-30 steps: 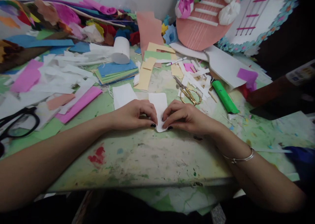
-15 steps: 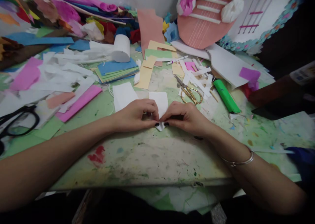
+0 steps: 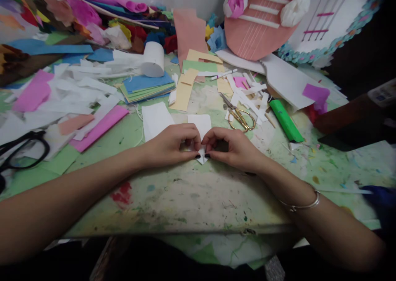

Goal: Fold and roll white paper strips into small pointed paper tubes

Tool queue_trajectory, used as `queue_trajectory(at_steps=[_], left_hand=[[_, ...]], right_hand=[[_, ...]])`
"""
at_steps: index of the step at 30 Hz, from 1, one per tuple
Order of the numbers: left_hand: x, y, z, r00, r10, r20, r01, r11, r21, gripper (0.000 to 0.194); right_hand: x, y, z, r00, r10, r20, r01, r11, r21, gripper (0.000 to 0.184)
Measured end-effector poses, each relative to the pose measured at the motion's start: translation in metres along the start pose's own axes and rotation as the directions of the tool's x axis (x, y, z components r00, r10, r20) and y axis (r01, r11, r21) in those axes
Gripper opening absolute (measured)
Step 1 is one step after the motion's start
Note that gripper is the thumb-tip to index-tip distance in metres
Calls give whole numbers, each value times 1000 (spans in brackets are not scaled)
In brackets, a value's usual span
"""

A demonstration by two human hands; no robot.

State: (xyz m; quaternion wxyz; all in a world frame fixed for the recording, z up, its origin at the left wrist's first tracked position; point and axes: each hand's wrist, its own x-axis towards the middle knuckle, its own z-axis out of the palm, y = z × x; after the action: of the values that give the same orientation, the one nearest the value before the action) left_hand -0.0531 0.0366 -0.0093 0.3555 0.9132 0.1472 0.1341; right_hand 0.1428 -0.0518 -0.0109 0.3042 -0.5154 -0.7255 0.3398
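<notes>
Between my hands is a small piece of white paper [image 3: 200, 123], its lower end narrowed to a folded point near the table's front. My left hand [image 3: 175, 145] pinches it from the left, thumb and fingers at the pointed end. From the right, my right hand [image 3: 233, 147] pinches the same end, with a gap showing between thumb and curled forefinger. Fingers hide the paper's middle. Just behind my left hand lies a white paper sheet [image 3: 157, 118]. Gold-handled scissors [image 3: 239, 115] rest beyond my right hand.
A green-wrapped roll [image 3: 286, 120] lies to the right, black-framed glasses [image 3: 29, 151] at far left. Behind are a paper stack [image 3: 148, 87], a white paper roll [image 3: 153, 59] and white strips [image 3: 93, 85]. A pink paper guitar body [image 3: 253, 38] stands at the back.
My right forefinger has lifted and curled a little, opening a gap above the thumb. My left hand has stayed almost in place on the white paper.
</notes>
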Motion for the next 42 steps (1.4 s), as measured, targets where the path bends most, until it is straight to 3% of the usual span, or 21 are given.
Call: queue_trajectory(at_steps=[8,14,30,42], left_hand=[[-7,7,6,995,98,-12,-95,984,154,11],[-8,11,6,999,45,20,-49,967,251,3],[-5,11,1,997,-72,42,67,992,103,5],[-4,8,-2,997,-27,76,22,998,59,16]], right_hand=[[0,0,3,999,7,-42,-7,1000,-4,15],[0,1,4,999,7,-49,-7,1000,-5,14],[0,1,3,999,2,-43,-3,1000,-21,14],[1,-1,3,999,5,-33,-6,999,-34,12]])
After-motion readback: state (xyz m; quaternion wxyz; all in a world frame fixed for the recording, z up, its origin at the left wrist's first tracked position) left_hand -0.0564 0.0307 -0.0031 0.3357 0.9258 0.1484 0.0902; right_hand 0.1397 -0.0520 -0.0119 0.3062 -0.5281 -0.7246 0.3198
